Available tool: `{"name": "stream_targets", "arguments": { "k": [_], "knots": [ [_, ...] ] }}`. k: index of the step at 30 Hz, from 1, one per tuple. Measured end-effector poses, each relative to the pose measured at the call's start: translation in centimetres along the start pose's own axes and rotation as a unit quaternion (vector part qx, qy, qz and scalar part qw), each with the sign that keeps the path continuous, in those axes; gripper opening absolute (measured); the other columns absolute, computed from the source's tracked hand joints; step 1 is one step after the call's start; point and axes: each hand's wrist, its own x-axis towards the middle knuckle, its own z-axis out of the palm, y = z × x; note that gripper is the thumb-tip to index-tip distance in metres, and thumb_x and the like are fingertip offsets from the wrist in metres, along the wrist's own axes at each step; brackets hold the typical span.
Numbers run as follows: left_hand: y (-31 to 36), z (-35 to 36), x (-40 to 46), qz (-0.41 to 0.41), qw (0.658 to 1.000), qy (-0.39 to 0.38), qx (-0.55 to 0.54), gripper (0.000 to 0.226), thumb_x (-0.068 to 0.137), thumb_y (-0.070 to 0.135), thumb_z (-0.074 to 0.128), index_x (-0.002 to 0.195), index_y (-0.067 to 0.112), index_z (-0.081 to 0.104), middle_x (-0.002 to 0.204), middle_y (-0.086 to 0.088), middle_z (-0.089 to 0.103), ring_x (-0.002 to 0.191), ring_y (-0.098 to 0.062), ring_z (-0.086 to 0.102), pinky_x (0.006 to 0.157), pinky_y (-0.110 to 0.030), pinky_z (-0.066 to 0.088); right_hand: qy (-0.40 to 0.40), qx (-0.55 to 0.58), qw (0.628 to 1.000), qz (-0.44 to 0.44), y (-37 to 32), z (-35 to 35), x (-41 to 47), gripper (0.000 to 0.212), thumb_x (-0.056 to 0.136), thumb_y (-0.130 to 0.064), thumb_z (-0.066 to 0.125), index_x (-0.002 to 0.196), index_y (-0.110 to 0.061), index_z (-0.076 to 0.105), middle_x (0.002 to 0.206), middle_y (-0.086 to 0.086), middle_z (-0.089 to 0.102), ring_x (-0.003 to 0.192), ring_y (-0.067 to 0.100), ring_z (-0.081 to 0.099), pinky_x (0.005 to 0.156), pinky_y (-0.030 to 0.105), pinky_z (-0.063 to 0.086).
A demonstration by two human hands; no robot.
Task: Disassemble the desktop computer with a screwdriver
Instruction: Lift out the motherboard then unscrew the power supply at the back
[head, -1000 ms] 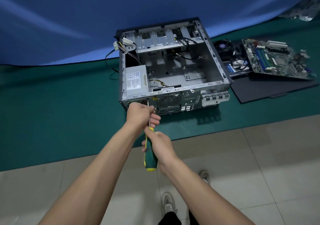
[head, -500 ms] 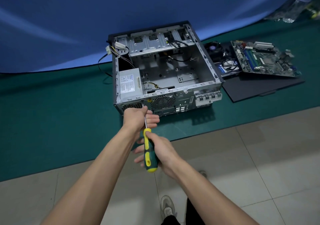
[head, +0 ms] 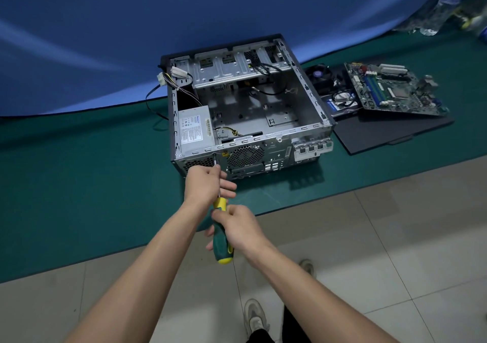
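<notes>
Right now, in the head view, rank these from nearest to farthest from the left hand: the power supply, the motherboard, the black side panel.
From the left hand, which steadies the screwdriver shaft at the case's rear:
1. Power supply: just above the hand, in the case's near left corner.
2. Black side panel: flat on the green mat, right of the case.
3. Motherboard: farther right and back, propped over the panel.

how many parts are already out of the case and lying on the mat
3 visible: motherboard at far right, cooler fan between it and the case, black side panel under them. A drive under the board's edge seems partly hidden.

Bare matt metal computer case (head: pixel 290 100)
</notes>
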Motion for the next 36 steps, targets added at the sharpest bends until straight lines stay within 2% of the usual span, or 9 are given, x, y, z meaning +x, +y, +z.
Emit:
{"name": "stream_targets", "arguments": {
  "k": [4,8,14,17,20,25,28,31,36],
  "knots": [
    [0.1,-0.7,0.2,0.035,0.994,0.045,0.088,0.027,0.091,0.020,0.059,0.068,0.006,0.060,0.056,-0.007,0.068,0.042,-0.021,0.061,0.050,-0.029,0.050,0.035,-0.025,0.999,-0.015,0.0,-0.3,0.4,0.026,0.083,-0.022,0.065,0.062,-0.015,0.051,0.060,0.004,0.065,0.059,0.025,0.064,0.075,0.042,0.054],
    [0.9,0.1,-0.1,-0.048,0.998,0.000,-0.037,0.028,0.099,0.013,0.044,0.073,0.003,0.050,0.059,-0.014,0.059,0.036,-0.018,0.052,0.038,-0.021,0.042,-0.053,0.018,0.998,0.015,0.2,-0.1,0.2,0.016,0.093,-0.027,0.052,0.082,-0.015,0.052,0.062,-0.001,0.064,0.052,0.019,0.062,0.056,0.025,0.050],
    [0.6,-0.5,-0.7,-0.034,0.998,-0.007,-0.048,0.021,0.096,0.014,0.051,0.079,0.003,0.055,0.065,-0.013,0.062,0.038,-0.016,0.057,0.038,-0.026,0.048,0.000,-0.038,0.999,-0.009,0.9,0.0,0.7,0.026,0.090,-0.027,0.059,0.070,-0.016,0.047,0.085,0.017,0.069,0.068,0.019,0.056,0.068,0.031,0.042],
    [0.5,-0.5,-0.4,-0.029,0.998,0.026,-0.051,0.019,0.094,0.010,0.056,0.076,0.003,0.054,0.062,-0.012,0.060,0.039,-0.016,0.057,0.037,-0.027,0.049,0.035,-0.051,0.998,-0.013,0.9,0.2,0.7,0.035,0.080,-0.034,0.070,0.069,-0.018,0.041,0.062,-0.001,0.054,0.059,0.013,0.047,0.059,0.028,0.035],
    [0.6,0.3,-0.2,-0.049,0.993,0.030,-0.102,0.023,0.098,0.009,0.046,0.077,0.001,0.052,0.064,-0.015,0.059,0.038,-0.016,0.059,0.034,-0.025,0.047,-0.016,-0.022,1.000,0.012,0.5,0.1,0.7,0.023,0.083,-0.029,0.064,0.072,-0.019,0.046,0.065,-0.004,0.055,0.057,0.010,0.049,0.052,0.023,0.039],
    [0.5,0.7,-0.3,-0.058,0.983,-0.004,-0.176,0.032,0.102,0.013,0.036,0.079,-0.002,0.053,0.063,-0.016,0.062,0.041,-0.016,0.063,0.036,-0.026,0.051,-0.073,0.075,0.994,0.017,0.3,-0.1,0.5,0.013,0.090,-0.014,0.050,0.085,-0.010,0.061,0.069,0.003,0.069,0.064,0.014,0.062,0.070,0.027,0.046],
    [0.2,0.2,-0.6,-0.031,0.994,-0.009,-0.107,0.025,0.098,0.015,0.047,0.078,0.004,0.056,0.061,-0.009,0.063,0.042,-0.015,0.061,0.038,-0.024,0.048,-0.031,0.001,0.999,-0.011,0.7,-0.4,0.8,0.014,0.088,-0.018,0.061,0.077,-0.009,0.063,0.078,0.008,0.070,0.074,0.019,0.064,0.080,0.034,0.049],
    [-0.6,0.1,-1.0,0.007,1.000,0.009,-0.015,0.023,0.094,0.014,0.056,0.072,0.006,0.057,0.055,-0.006,0.063,0.041,-0.016,0.060,0.041,-0.025,0.045,0.012,-0.028,0.999,-0.016,1.0,-0.3,1.0,0.013,0.080,-0.015,0.069,0.075,-0.006,0.061,0.074,0.008,0.069,0.068,0.017,0.060,0.070,0.029,0.047],
    [-0.4,0.8,-0.7,-0.024,0.996,-0.003,-0.088,0.034,0.101,0.018,0.039,0.079,-0.002,0.056,0.049,-0.008,0.064,0.040,-0.017,0.062,0.037,-0.025,0.050,-0.009,-0.016,1.000,0.007,1.0,-0.3,0.8,0.013,0.082,-0.018,0.063,0.074,-0.014,0.054,0.070,0.003,0.057,0.066,0.016,0.050,0.064,0.026,0.038]
  ]
}}
